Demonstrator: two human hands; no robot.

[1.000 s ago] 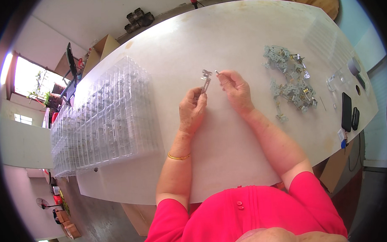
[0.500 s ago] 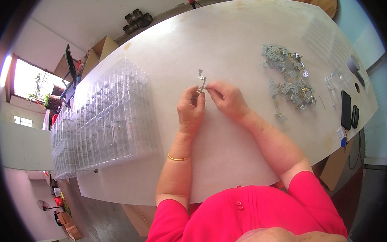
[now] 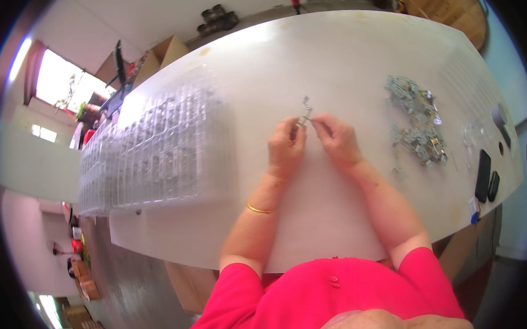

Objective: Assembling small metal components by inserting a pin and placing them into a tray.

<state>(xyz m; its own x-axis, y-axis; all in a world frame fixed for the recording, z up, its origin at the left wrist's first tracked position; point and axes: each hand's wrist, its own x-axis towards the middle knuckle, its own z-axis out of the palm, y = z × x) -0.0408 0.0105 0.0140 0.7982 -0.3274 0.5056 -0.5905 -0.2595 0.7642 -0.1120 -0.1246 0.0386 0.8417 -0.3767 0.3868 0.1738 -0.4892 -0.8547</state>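
Note:
Over the middle of the table, a small metal bracket (image 3: 306, 109) with bent ends stands up from the fingers of my left hand (image 3: 286, 147). That hand pinches its lower part between thumb and fingers. My right hand (image 3: 339, 140) is closed in a pinch right against the bracket's side; whatever lies between its fingertips is too small and blurred to name. To the right lies a loose pile of similar metal brackets (image 3: 415, 115), some with brass-coloured parts.
Clear plastic compartment trays (image 3: 158, 151), stacked and filled with metal parts, stand at the left of the white table (image 3: 260, 66). At the right edge lie a black phone (image 3: 483, 175), a small black case (image 3: 494, 185), a roll of tape (image 3: 498, 115) and keys (image 3: 475, 215).
My view has turned, so the table, trays and pile appear farther right. Both hands stay together at the bracket, with their grip much the same.

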